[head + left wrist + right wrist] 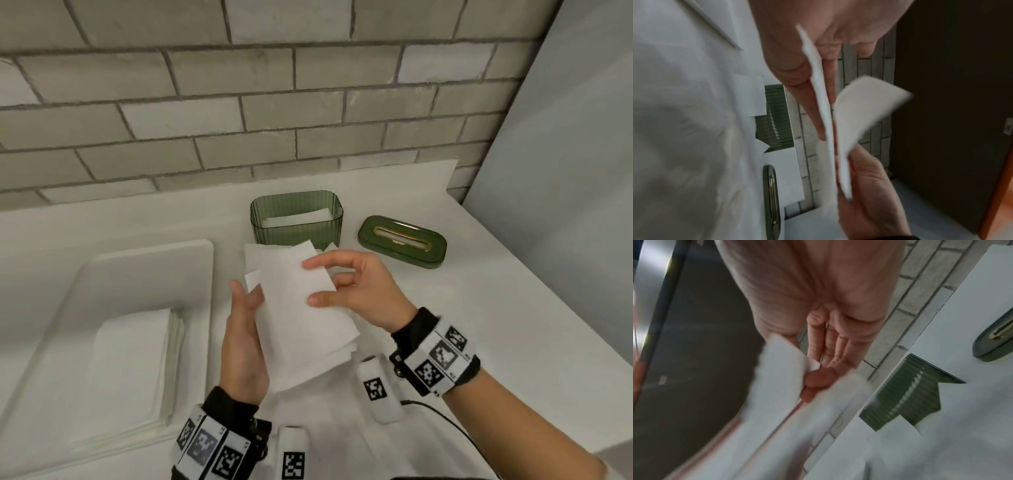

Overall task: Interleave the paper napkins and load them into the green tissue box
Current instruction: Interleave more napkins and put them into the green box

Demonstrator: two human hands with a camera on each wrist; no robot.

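I'm partway through. My left hand (245, 337) holds a small bundle of folded white paper napkins (301, 318) from below, fingers (239, 298) curled along its edge, while my right hand (356, 291) pinches the top sheet between thumb and forefinger. The ribbed translucent green tissue box (296, 219) stands open at twelve o'clock on the white tabletop (479, 308), a few napkins already inside. Its green slotted lid (402, 241) lies off at two o'clock. At nine o'clock a stack of unfolded white napkins (133, 370) waits, so I judge most loading remains.
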